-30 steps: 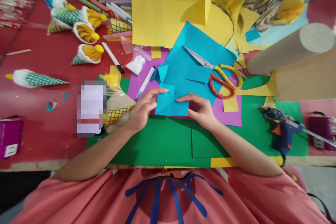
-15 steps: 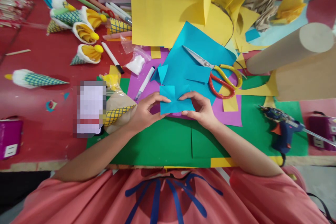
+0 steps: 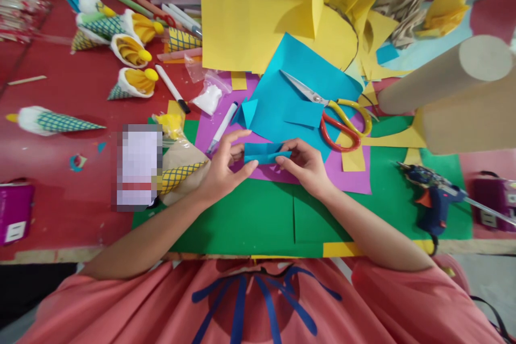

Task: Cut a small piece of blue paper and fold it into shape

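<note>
A small blue piece of paper, folded into a narrow strip, is held between both hands in the middle of the head view. My left hand has its thumb on the near edge and its index finger raised off the paper. My right hand pinches the other end between thumb and fingers. Just beyond lies a larger blue sheet with scissors on it, their handles red and yellow. A small folded blue piece rests at that sheet's left edge, and a cut blue rectangle lies beside the scissors.
At right are a glue gun and a large cardboard tube. Yellow card lies at the back. Paper cones and a marker lie to the left. Green sheets cover the table's near side.
The blue square with crossing creases has been folded over into a narrow strip. My left index finger has lifted, and both thumbs have come up onto the paper's near edge.
</note>
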Available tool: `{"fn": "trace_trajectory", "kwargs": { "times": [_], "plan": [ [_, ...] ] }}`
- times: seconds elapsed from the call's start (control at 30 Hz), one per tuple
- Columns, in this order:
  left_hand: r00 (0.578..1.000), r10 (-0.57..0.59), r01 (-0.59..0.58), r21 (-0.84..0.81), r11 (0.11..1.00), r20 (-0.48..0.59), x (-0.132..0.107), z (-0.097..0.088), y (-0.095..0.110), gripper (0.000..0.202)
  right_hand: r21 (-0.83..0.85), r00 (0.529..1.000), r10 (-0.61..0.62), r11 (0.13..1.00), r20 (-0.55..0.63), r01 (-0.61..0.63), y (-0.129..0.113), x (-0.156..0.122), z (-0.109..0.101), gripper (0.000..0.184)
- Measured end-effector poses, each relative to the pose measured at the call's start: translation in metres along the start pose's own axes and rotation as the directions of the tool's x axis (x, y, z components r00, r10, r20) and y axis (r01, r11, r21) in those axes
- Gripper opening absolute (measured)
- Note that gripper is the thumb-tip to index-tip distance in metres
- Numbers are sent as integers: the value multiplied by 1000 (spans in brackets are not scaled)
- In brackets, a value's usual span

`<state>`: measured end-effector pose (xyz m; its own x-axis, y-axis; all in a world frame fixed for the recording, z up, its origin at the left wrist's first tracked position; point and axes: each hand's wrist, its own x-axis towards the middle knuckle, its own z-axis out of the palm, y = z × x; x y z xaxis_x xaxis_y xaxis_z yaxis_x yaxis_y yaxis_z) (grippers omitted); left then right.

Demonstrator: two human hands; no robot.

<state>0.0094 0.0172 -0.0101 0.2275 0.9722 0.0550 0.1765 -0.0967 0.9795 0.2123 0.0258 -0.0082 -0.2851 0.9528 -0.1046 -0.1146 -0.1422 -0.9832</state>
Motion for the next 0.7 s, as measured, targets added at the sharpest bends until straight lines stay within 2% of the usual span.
{"fn": "trace_trajectory", "kwargs": {
  "times": [0.07,0.2,0.33,0.43,0.57,0.7],
  "plan": [
    [999,-11,11,-6,1000,32,0,0,0,52,-19,1000,-14,1000,-3,14,1,0,0,23],
    [999,-41,39,53,998,33,2,-1,2,31,-70,1000,-21,997,-17,20,4,-1,-1,27],
    [998,-62,60,61,996,22,3,-1,4,27,-87,1000,-27,996,-11,26,4,-1,-1,32],
    [998,-53,50,94,994,21,2,-1,4,26,-178,999,-47,983,8,48,0,-1,-1,35],
    [998,-38,26,203,979,56,1,-1,6,23,-332,992,-108,935,62,123,-4,0,-2,25],
    [993,-13,-21,279,960,119,0,0,13,21,-390,991,-60,915,118,102,-5,1,-2,15]
  ]
}}
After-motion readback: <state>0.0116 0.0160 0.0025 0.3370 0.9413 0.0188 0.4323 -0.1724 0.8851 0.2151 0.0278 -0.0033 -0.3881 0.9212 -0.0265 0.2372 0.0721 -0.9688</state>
